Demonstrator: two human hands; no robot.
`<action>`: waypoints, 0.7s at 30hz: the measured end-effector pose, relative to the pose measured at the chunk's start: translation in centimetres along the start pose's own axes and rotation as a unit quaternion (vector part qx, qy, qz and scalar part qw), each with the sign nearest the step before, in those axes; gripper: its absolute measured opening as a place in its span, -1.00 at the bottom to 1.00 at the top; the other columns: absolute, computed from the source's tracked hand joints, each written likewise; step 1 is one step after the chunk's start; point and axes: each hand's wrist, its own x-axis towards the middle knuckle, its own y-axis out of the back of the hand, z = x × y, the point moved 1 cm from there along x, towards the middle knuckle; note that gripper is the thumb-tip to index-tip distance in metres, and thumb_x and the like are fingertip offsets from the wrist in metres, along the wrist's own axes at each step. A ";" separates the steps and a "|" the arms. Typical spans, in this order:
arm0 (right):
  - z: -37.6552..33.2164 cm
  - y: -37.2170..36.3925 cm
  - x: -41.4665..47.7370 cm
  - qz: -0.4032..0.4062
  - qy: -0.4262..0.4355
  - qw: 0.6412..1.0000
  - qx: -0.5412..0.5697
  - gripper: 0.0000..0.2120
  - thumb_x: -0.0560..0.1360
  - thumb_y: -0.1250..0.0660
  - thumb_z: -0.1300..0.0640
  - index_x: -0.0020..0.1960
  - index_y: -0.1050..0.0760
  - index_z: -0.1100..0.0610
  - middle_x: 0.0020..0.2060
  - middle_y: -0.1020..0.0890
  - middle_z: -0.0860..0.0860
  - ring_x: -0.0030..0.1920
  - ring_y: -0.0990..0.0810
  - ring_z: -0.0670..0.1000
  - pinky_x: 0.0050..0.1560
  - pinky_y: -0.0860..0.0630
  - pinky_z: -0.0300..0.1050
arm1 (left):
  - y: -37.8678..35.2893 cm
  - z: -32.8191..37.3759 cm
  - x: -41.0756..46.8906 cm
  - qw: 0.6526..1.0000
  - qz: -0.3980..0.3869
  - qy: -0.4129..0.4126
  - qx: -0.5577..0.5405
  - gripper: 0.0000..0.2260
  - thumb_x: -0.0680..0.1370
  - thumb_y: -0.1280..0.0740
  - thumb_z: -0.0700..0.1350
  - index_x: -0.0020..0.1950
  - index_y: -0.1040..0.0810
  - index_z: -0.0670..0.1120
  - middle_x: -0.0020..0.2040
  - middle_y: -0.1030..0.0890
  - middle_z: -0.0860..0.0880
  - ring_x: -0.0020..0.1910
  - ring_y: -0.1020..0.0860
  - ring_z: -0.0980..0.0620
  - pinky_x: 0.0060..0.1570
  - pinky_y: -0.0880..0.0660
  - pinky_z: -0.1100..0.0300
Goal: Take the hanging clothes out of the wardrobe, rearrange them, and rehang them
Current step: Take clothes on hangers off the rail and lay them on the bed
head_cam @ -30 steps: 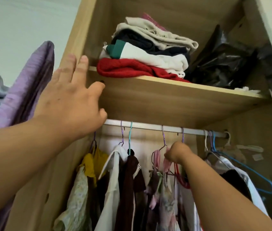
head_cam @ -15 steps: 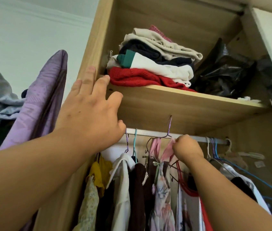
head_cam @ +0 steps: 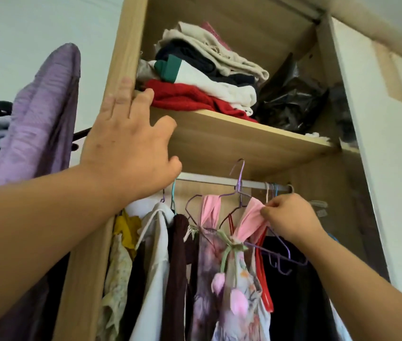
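Observation:
A floral dress (head_cam: pixel 229 279) with pink straps hangs on a purple wire hanger (head_cam: pixel 240 185) whose hook stands above the metal rail (head_cam: pixel 209 179), lifted off it. My right hand (head_cam: pixel 291 217) pinches the dress's right pink strap and the hanger wire. My left hand (head_cam: pixel 128 141) lies flat with spread fingers against the wardrobe's left side panel and the front edge of the shelf (head_cam: pixel 244 139). On the rail to the left hang a yellow garment (head_cam: pixel 126 227), a white shirt (head_cam: pixel 155 254) and a dark maroon one (head_cam: pixel 177 262). Dark clothes (head_cam: pixel 291 291) hang at the right.
Folded clothes (head_cam: pixel 204 77) with a red sweater at the bottom are stacked on the shelf, next to a black plastic bag (head_cam: pixel 291 102). A purple cloth (head_cam: pixel 40 114) hangs outside the wardrobe at left. A white door panel (head_cam: pixel 387 143) stands at the right.
My right hand moved right and pulled the floral dress's hanger up and outward, its hook rising clear above the rail. My left hand shifted slightly up along the panel edge.

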 end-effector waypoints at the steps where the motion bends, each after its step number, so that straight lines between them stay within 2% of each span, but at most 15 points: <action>1: 0.1 0.7 -0.8 -0.001 -0.001 1.000 -0.002 -0.81 0.38 -0.32 0.07 -0.28 -0.61 0.17 -0.36 -0.62 0.04 -0.24 -0.57 0.11 -0.35 -0.36 -0.15 | 0.0 0.1 -0.2 1.000 0.001 -0.004 -0.007 -0.50 0.38 -0.28 0.21 0.26 -0.47 0.04 0.48 -0.20 -0.25 0.49 -0.03 -0.28 0.43 -0.02 -0.17; 5: 1.1 3.5 -4.8 -0.005 -0.029 1.000 -0.005 -0.81 0.36 -0.35 0.09 -0.40 -0.57 0.10 -0.47 -0.53 -0.06 -0.30 -0.54 0.05 -0.37 -0.31 -0.19 | -0.3 2.5 -1.8 0.995 -0.035 -0.031 -0.088 -0.53 0.38 -0.26 0.23 0.23 -0.47 0.09 0.50 -0.15 -0.23 0.49 -0.07 -0.24 0.43 -0.06 -0.14; 7: 2.0 5.3 -7.0 -0.006 -0.055 0.998 0.010 -0.79 0.36 -0.36 0.08 -0.44 -0.55 0.06 -0.51 -0.53 -0.10 -0.38 -0.51 -0.04 -0.42 -0.29 -0.22 | -0.9 5.0 -2.8 0.980 -0.100 -0.042 -0.165 -0.51 0.37 -0.26 0.23 0.26 -0.43 0.11 0.52 -0.09 -0.20 0.50 -0.04 -0.23 0.42 -0.09 -0.13; 9: 2.9 7.3 -9.3 -0.006 -0.077 0.997 0.005 -0.79 0.36 -0.37 0.08 -0.45 -0.56 0.01 -0.48 -0.56 -0.14 -0.37 -0.51 -0.15 -0.41 -0.33 -0.24 | -1.7 8.3 -3.9 0.962 -0.173 -0.068 -0.203 -0.49 0.37 -0.23 0.26 0.29 -0.39 0.15 0.52 -0.08 -0.15 0.47 -0.12 -0.22 0.38 -0.16 -0.13; 11: 3.9 9.7 -11.7 -0.007 -0.085 0.996 -0.001 -0.80 0.35 -0.37 0.10 -0.45 -0.56 0.00 -0.50 -0.57 -0.15 -0.39 -0.52 -0.16 -0.44 -0.32 -0.28 | -2.9 11.8 -5.0 0.925 -0.265 -0.098 -0.254 -0.44 0.38 -0.26 0.26 0.36 -0.31 0.19 0.52 -0.06 -0.10 0.41 -0.26 -0.20 0.32 -0.28 -0.08; 12: 4.4 11.1 -13.0 -0.012 -0.089 0.996 -0.009 -0.80 0.35 -0.37 0.10 -0.45 -0.57 0.00 -0.51 -0.56 -0.16 -0.40 -0.52 -0.18 -0.47 -0.29 -0.33 | -3.4 13.8 -5.7 0.895 -0.321 -0.112 -0.290 -0.38 0.39 -0.28 0.25 0.42 -0.22 0.20 0.54 0.00 -0.07 0.42 -0.26 -0.20 0.32 -0.31 -0.06; 14: 5.1 13.7 -15.6 -0.028 -0.100 0.994 -0.030 -0.81 0.36 -0.39 0.09 -0.43 -0.58 0.00 -0.50 -0.57 -0.18 -0.41 -0.51 -0.17 -0.50 -0.29 -0.34 | -4.2 17.5 -7.6 0.842 -0.392 -0.132 -0.348 -0.22 0.40 -0.33 0.21 0.51 0.01 0.20 0.56 0.13 -0.04 0.49 -0.14 -0.18 0.37 -0.27 -0.06; 15: 5.5 15.2 -17.0 -0.036 -0.108 0.993 -0.043 -0.81 0.37 -0.39 0.07 -0.42 -0.58 -0.01 -0.49 -0.57 -0.17 -0.41 -0.52 -0.13 -0.48 -0.34 -0.30 | -4.3 19.4 -8.6 0.831 -0.396 -0.136 -0.366 -0.16 0.41 -0.35 0.20 0.53 0.10 0.18 0.56 0.14 -0.04 0.51 -0.07 -0.17 0.40 -0.22 -0.08; 16: 5.9 16.6 -18.2 -0.041 -0.120 0.991 -0.050 -0.82 0.36 -0.39 0.05 -0.41 -0.59 -0.02 -0.48 -0.58 -0.15 -0.40 -0.54 -0.10 -0.42 -0.38 -0.22 | -4.5 20.8 -9.4 0.831 -0.384 -0.139 -0.378 -0.13 0.41 -0.35 0.20 0.54 0.14 0.15 0.57 0.13 -0.05 0.52 -0.04 -0.16 0.41 -0.18 -0.10; 18: 6.9 19.4 -20.8 -0.051 -0.148 0.986 -0.062 -0.84 0.35 -0.40 0.05 -0.40 -0.60 -0.06 -0.47 -0.60 -0.13 -0.42 -0.54 -0.11 -0.40 -0.39 -0.20 | -4.2 23.8 -11.2 0.819 -0.364 -0.159 -0.414 -0.16 0.44 -0.30 0.25 0.55 0.11 0.11 0.56 0.01 -0.05 0.51 -0.09 -0.13 0.41 -0.17 -0.11; 19: 7.5 20.8 -22.3 -0.058 -0.162 0.983 -0.067 -0.85 0.35 -0.41 0.07 -0.39 -0.61 -0.08 -0.47 -0.60 -0.12 -0.43 -0.53 -0.14 -0.41 -0.38 -0.21 | -3.9 25.3 -12.3 0.800 -0.366 -0.177 -0.442 -0.22 0.46 -0.26 0.29 0.55 0.05 0.11 0.55 -0.09 -0.05 0.48 -0.17 -0.10 0.39 -0.21 -0.09; 21: 8.7 23.3 -25.3 -0.063 -0.189 0.977 -0.077 -0.85 0.34 -0.41 0.11 -0.38 -0.62 -0.07 -0.50 -0.60 -0.11 -0.46 -0.50 -0.20 -0.47 -0.36 -0.29 | -3.3 27.9 -14.4 0.737 -0.384 -0.213 -0.513 -0.37 0.50 -0.20 0.30 0.51 -0.12 0.15 0.43 -0.34 -0.02 0.33 -0.38 -0.03 0.30 -0.34 0.01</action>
